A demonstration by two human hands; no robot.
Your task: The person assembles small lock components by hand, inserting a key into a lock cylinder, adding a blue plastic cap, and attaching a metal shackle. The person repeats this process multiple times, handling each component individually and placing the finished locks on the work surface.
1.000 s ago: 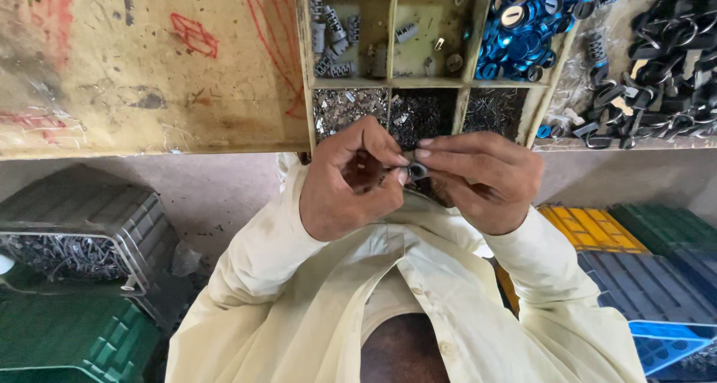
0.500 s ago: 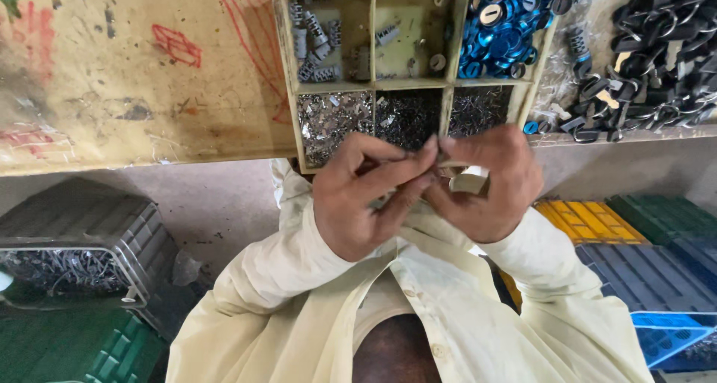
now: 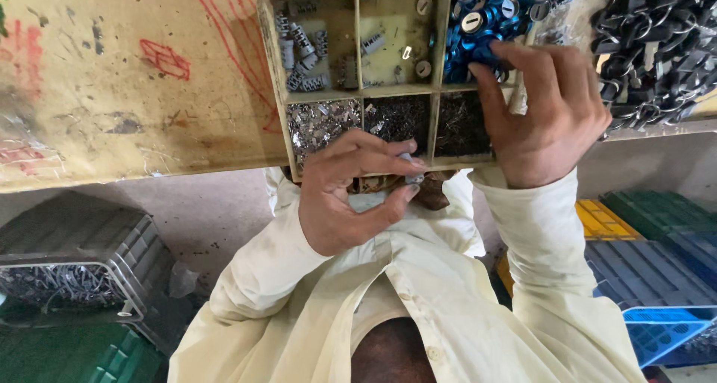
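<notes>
A small silver metal part (image 3: 411, 175) is pinched in the left hand (image 3: 351, 192) at the compartment tray's (image 3: 272, 54) near edge. Well apart, blue caps (image 3: 478, 32) in the tray's far right compartment are touched by the right hand's (image 3: 549, 114) spread fingers.

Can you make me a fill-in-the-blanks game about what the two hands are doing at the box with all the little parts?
1. The right hand reaches into the compartment of round ____ caps.
2. The left hand pinches a small ____ metal part.
3. The wooden divided tray has ____ compartments in view.

Missing words: blue; silver; six
</notes>
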